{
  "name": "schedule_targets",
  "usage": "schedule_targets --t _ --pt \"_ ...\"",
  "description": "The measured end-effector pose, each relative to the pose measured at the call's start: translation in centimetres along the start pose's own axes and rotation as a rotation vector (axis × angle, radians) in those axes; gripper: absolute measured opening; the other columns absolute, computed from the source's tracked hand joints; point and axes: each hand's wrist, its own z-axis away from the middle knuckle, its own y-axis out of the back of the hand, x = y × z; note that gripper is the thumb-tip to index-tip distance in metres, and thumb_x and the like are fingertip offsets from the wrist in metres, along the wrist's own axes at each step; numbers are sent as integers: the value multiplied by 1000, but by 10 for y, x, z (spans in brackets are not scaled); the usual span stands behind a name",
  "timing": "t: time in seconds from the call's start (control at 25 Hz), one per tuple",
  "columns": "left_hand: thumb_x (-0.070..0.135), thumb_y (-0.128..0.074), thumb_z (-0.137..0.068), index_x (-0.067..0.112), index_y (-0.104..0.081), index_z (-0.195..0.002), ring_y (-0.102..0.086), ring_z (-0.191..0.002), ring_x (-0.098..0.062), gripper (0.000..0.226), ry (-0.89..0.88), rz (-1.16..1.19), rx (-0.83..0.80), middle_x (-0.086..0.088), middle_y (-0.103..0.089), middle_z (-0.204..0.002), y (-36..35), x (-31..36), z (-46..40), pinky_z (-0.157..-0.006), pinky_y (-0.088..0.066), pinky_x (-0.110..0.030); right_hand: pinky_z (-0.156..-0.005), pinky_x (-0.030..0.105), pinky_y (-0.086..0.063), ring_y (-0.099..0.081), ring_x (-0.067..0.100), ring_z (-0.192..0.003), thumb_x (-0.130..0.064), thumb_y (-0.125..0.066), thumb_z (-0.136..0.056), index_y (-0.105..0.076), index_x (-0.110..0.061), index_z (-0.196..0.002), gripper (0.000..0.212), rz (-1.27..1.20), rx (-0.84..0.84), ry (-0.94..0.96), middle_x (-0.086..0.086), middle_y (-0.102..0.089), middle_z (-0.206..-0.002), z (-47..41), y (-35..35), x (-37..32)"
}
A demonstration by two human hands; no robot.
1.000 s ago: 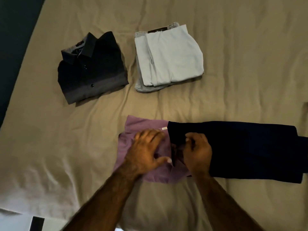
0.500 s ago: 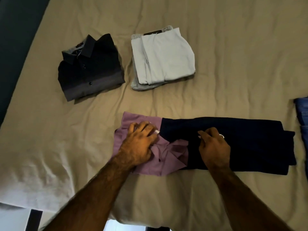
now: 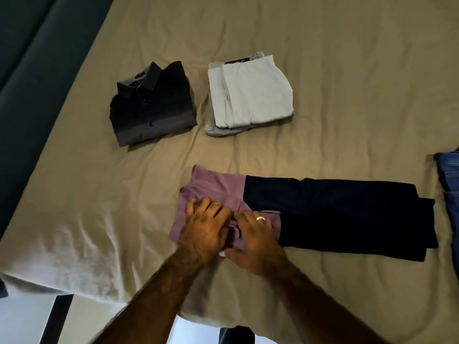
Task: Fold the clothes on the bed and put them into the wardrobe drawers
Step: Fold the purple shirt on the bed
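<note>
A purple and navy shirt (image 3: 347,214) lies lengthwise across the near part of the bed, its purple end (image 3: 211,184) to the left. Both hands are on that purple end. My left hand (image 3: 206,227) has curled fingers dug into the purple cloth and grips it. My right hand (image 3: 255,239), with a ring on one finger, lies beside it with its fingers spread over the cloth, pressing it. Further back sit a folded black shirt (image 3: 154,105) and folded light grey trousers (image 3: 248,93).
Blue jeans (image 3: 449,175) show at the right edge of the view. The tan bed sheet (image 3: 323,58) is wrinkled. A dark teal padded surface (image 3: 24,70) runs along the bed's left side. The bed's near edge and pale floor (image 3: 24,319) are below my arms.
My right hand has moved left from the navy part back onto the purple end, next to my left hand. The view has shifted, and more of the jeans shows.
</note>
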Motion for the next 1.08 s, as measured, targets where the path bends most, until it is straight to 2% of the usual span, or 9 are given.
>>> schedule_targets --t 0.2,0.32,0.44,0.56,0.64,0.76,0.84,0.92,1.08 --pt "30 -70 -87 17 -70 -114 -60 -103 -33 30 24 35 219 -7 -68 -112 11 -21 -10 -95 -43 -51 -72 34 -50 -59 16 -80 -25 -68 -90 -70 -23 -91 3 -240 330 -141 -1 -66 -88 -47 0 -21" --pt "24 -73 -92 8 -70 -101 -58 -90 -36 19 129 17 369 -15 -65 -99 3 -30 -14 -79 -48 -47 -64 35 -54 -58 8 -65 -29 -72 -97 -64 -17 -73 27 -829 364 -554 1 -68 -72 -66 8 1" --pt "29 -64 -101 8 -70 -102 -62 -88 -39 22 81 60 229 -13 -65 -97 -24 -29 -23 -75 -49 -48 -72 48 -63 -70 24 -70 -44 -71 -97 -68 -13 -75 38 -830 403 -827 5 -73 -72 -74 5 29" --pt "56 -47 -101 21 -65 -139 -55 -130 -38 54 238 -32 -93 -12 -61 -144 -46 -32 -41 -102 -45 -53 -70 47 -62 -70 27 -66 -44 -75 -93 -66 -17 -73 34 -649 405 -861 0 -70 -66 -68 4 48" --pt "65 -38 -99 24 -63 -142 -47 -142 -38 65 351 -87 -215 -14 -54 -153 -52 -35 -50 -112 -36 -60 -69 43 -62 -71 23 -63 -38 -77 -91 -71 -21 -78 22 -645 490 -888 -4 -71 -66 -62 13 61" --pt "65 -47 -97 13 -62 -141 -43 -144 -41 70 378 -98 -119 -19 -50 -156 -53 -28 -58 -112 -31 -62 -66 26 -48 -63 14 -65 -31 -74 -96 -76 -14 -90 18 -452 552 -832 -10 -65 -68 -57 27 75" --pt "62 -46 -100 10 -51 -153 -36 -152 -38 75 228 -60 -84 -18 -40 -164 -58 -20 -59 -119 -27 -59 -62 29 -49 -64 13 -66 -34 -70 -98 -73 -17 -91 19 -404 538 -688 -9 -67 -73 -60 35 72" --pt "59 -34 -103 9 -47 -157 -29 -157 -34 74 105 -81 -131 -16 -34 -168 -64 -6 -73 -124 -24 -59 -64 33 -58 -68 15 -68 -32 -68 -100 -70 -20 -90 16 -486 532 -681 -7 -70 -76 -62 36 87" --pt "54 -26 -108 12 -30 -165 -18 -161 -29 71 66 -35 -200 -11 -23 -173 -84 26 -86 -127 -21 -57 -63 39 -63 -77 25 -74 -14 -63 -104 -68 -21 -96 12 -1007 707 -917 7 -76 -87 -40 48 140"
